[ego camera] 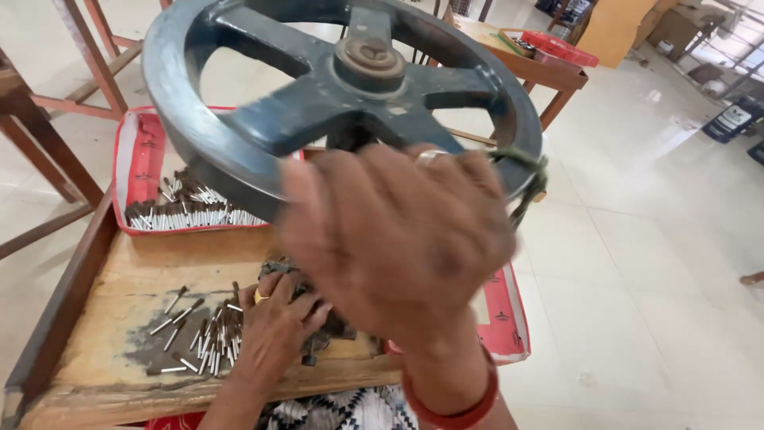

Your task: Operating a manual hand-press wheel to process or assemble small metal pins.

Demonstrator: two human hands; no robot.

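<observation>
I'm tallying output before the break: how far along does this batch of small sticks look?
Done, it seems: a red tray holds a dense row of tipped sticks. In hand: the right hand is on the big dark handwheel, blurred; the left hand rests at the dark part under it. Left: a loose scatter of sticks on the wooden bench.

Heavy dark-blue spoked handwheel (318,103), tilted above scattered brown-tipped sticks (208,334).

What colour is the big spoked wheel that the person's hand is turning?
The large spoked metal wheel is dark blue-grey, seen in the head view, with the right hand on its rim.
</observation>
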